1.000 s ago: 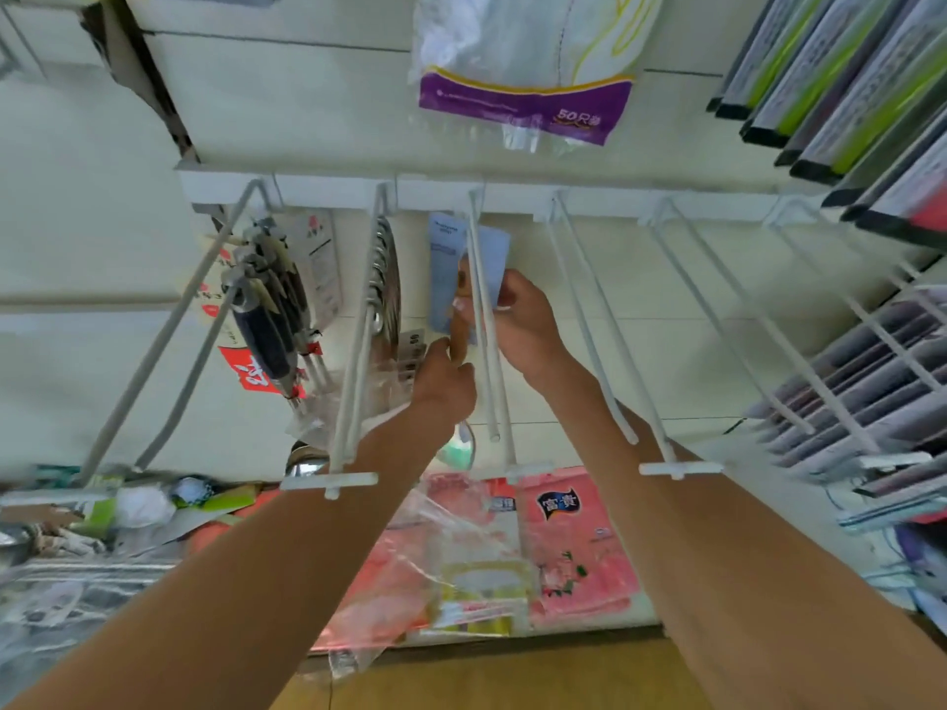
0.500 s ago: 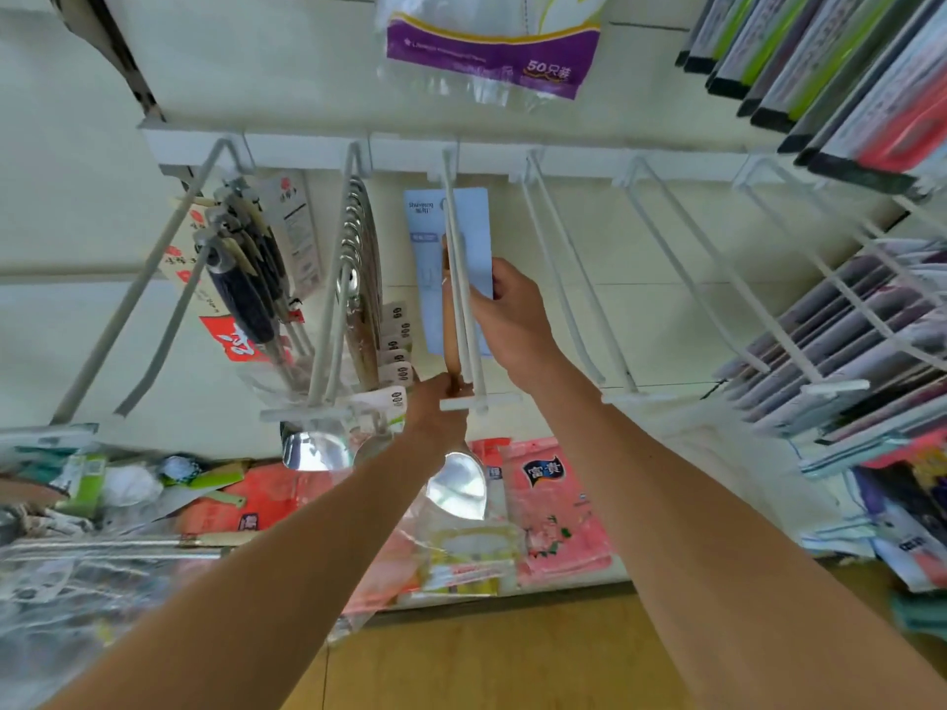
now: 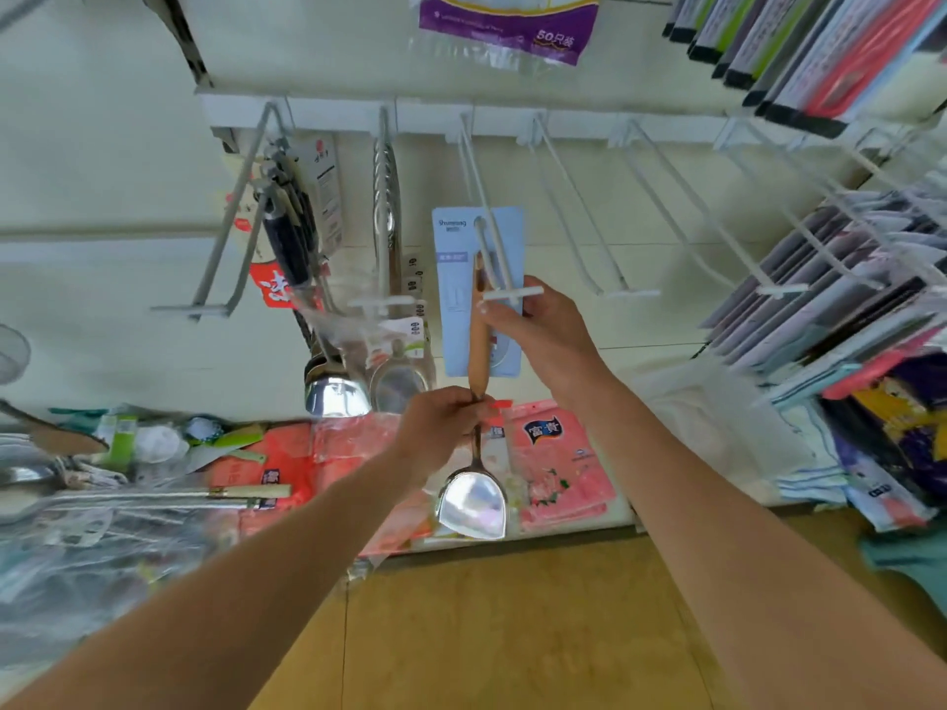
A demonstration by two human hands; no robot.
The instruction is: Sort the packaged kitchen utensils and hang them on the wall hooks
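Observation:
A packaged spatula point(image 3: 474, 499) with a wooden handle, a steel blade and a pale blue backing card point(image 3: 453, 294) hangs on a white wall hook point(image 3: 494, 258). The card's hole sits on the hook's prongs. My left hand point(image 3: 443, 427) grips the spatula at the base of the wooden handle, above the blade. At the card's right edge, my right hand point(image 3: 543, 335) pinches card and handle just under the hook's front crossbar. Two hooks to the left carry packaged ladles point(image 3: 335, 386) and strainers point(image 3: 397, 381).
Several empty white hooks point(image 3: 589, 228) stick out to the right along the wall rail. Flat packaged goods point(image 3: 830, 299) hang at far right. A low shelf holds loose utensils point(image 3: 153, 497) and pink packets point(image 3: 558, 463). A purple-labelled bag point(image 3: 507, 28) hangs above. The floor is tan.
The card has slid along the hook away from the wall toward the front crossbar. My left hand moved down to the handle's base, and the whole spatula blade has come into view.

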